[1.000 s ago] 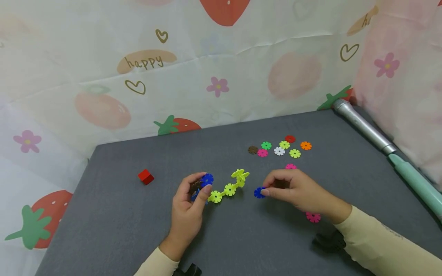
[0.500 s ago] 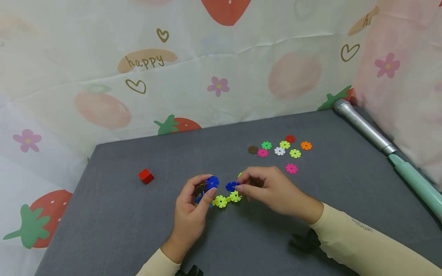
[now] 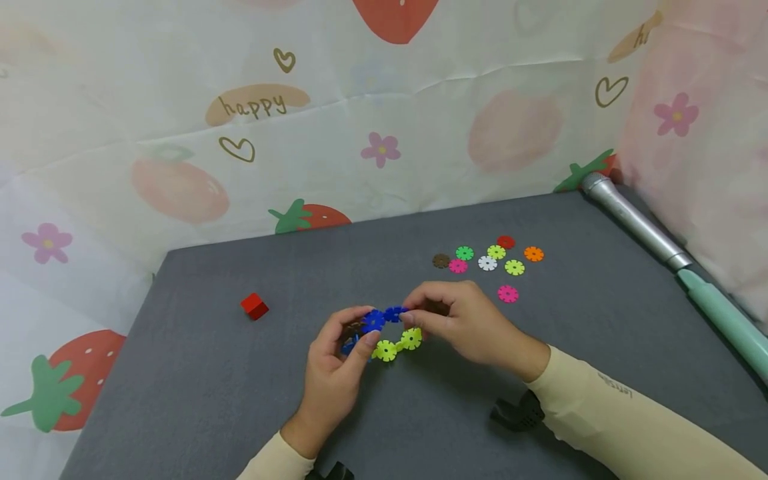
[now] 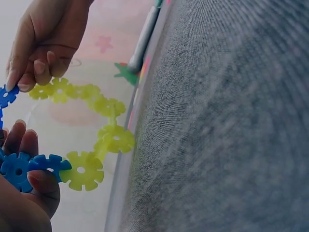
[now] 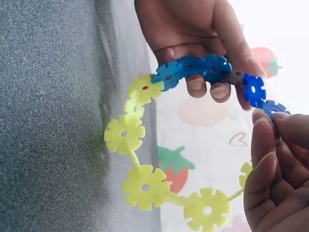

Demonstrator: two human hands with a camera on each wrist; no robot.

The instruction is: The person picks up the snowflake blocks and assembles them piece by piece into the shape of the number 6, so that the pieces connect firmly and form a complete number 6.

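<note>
My left hand (image 3: 336,373) holds a curved chain of notched snowflake discs between thumb and fingers. In the right wrist view the chain runs from yellow discs (image 5: 146,187) through light blue discs (image 5: 190,67) and a brown one (image 5: 236,77) to a dark blue disc (image 5: 254,90). My right hand (image 3: 474,327) pinches another dark blue disc (image 5: 273,110) between thumb and index finger. Its edge meets the chain's dark blue disc; whether the notches interlock I cannot tell. The yellow end hangs beside my right hand, which partly hides it in the right wrist view.
Several loose discs lie at the back right, among them a white one (image 3: 487,263) and an orange one (image 3: 534,254). A pink disc (image 3: 507,294) lies nearer. A red cube (image 3: 255,307) sits on the left, and a microphone (image 3: 636,220) lies along the right edge of the grey table (image 3: 198,387).
My right hand has moved left with its dark blue disc, bringing it against the chain's dark blue disc. The left hand has shifted slightly right. The nearer pink disc is now uncovered.
</note>
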